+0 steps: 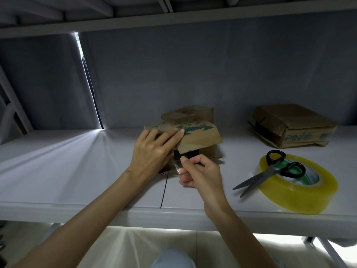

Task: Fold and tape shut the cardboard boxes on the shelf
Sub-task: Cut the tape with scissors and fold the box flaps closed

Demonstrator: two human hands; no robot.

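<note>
A small brown cardboard box (201, 138) with blue print stands in the middle of the white shelf (67, 163), its top flaps partly folded down. My left hand (152, 149) lies flat on the box's left side, its straight fingers pressing a flap. Just in front of the box, my right hand (201, 171) pinches a strip of clear tape (176, 167) between thumb and fingers. The tape strip reaches toward the box's front face. A second cardboard box (295, 124), closed, sits at the back right.
A big roll of yellowish clear tape (301, 192) lies flat at the front right of the shelf, with black-handled scissors (270, 171) resting on top of it. A grey back wall and an upper shelf close in the space. A seam (164, 192) runs across the shelf.
</note>
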